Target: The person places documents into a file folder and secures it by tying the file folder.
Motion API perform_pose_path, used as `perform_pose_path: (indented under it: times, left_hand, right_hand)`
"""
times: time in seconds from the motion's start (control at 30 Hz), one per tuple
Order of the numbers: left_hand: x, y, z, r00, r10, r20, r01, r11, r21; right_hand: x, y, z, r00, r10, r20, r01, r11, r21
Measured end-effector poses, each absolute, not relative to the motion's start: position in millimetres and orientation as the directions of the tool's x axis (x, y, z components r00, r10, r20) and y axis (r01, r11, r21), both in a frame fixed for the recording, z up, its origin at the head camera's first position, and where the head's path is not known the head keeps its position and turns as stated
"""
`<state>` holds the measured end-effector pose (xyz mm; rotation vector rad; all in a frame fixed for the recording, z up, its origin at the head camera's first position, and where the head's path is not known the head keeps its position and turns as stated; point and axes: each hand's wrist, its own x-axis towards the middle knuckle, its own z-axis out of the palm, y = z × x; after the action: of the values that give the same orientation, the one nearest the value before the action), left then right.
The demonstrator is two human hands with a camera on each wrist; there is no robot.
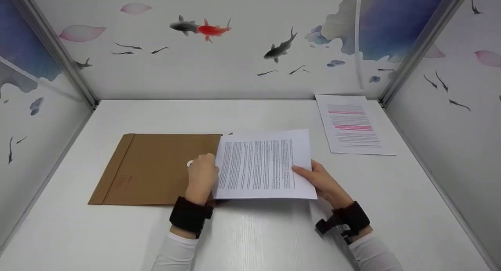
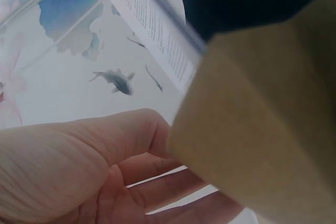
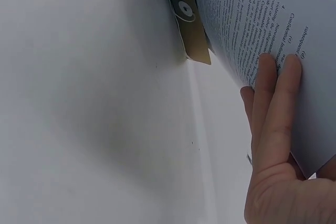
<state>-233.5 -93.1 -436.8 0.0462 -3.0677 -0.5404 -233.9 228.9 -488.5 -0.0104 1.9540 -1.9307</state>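
A brown kraft envelope (image 1: pixel 156 169) lies on the white table (image 1: pixel 254 239), its open end towards the right hand (image 1: pixel 328 183). Printed sheets (image 1: pixel 258 165) sit at that end, their lines of text running sideways in the head view; how far they reach inside, if at all, cannot be told. The left hand (image 1: pixel 202 172) is closed at the envelope's mouth, thumb and fingers pinching the brown paper and hiding part of the edge. The right hand grips the outer end of the sheets, thumb on top and fairly straight fingers spread against the underside. Beneath the sheets, the right wrist view shows a flap (image 3: pixel 198 49) with a round button (image 3: pixel 185 9) on it. Another white button (image 1: pixel 190 163) peeks out beside the left hand, and a faint reddish stamp (image 1: pixel 123 181) marks the envelope's near left part. At the far right of the table, well apart, lies a paper stack (image 1: pixel 354 126) with pink-highlighted lines. White panels (image 1: pixel 242 67) printed with fish and petals enclose the table at the back and both sides.
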Motion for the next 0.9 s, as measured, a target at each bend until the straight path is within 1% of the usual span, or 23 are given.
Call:
perform_pose_path:
  times: [0.17,0.4,0.57,0.9]
  left_hand:
    - [-235,-93,-438,-0.999,-0.037,0.035,-0.023,0.939,0.342]
    - [-236,-93,-437,-0.999,-0.036,0.015,-0.029,0.94,0.341]
    - [-233,-94,-437,-0.999,-0.022,0.037,-0.008,0.942,0.335]
    - [-235,-93,-439,-0.999,-0.035,0.033,-0.022,0.94,0.34]
  right_hand:
    - [-239,219,-487,-0.923,-0.289,-0.255,0.259,0.028,-0.966]
    - [-242,204,-486,-0.925,-0.288,-0.249,0.256,0.012,-0.967]
    - [-245,193,-486,-0.92,-0.308,-0.242,0.26,-0.016,-0.965]
    - [-248,172,-487,-0.913,-0.315,-0.261,0.278,-0.011,-0.96]
